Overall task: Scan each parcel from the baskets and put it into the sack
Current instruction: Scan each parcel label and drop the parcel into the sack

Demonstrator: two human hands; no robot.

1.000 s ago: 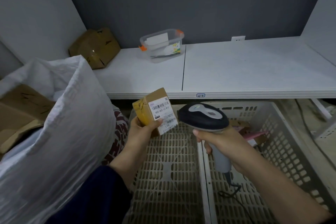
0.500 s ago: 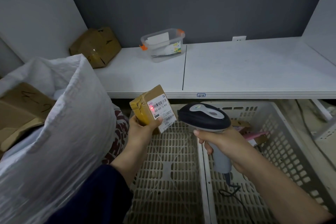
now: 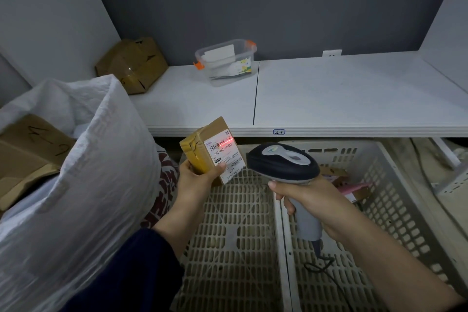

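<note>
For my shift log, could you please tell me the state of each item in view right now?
Parcel, held up in the left hand, red scan line across its barcode.
Scanner, gripped by the right hand, aimed at the parcel.
Sack, mouth open, a cardboard box inside.
Right basket, parcels in its far corner.
Clear tub, lid on.
Shelf box, closed, dented.

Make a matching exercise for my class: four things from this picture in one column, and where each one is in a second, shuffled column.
Things:
1. small parcel
2. scanner
3. clear tub
4. pink packet

Places:
a. on the white shelf
b. gripped in the right hand
c. in the basket on the right
d. held in the left hand

Pairs: 1-d, 2-b, 3-a, 4-c
</note>
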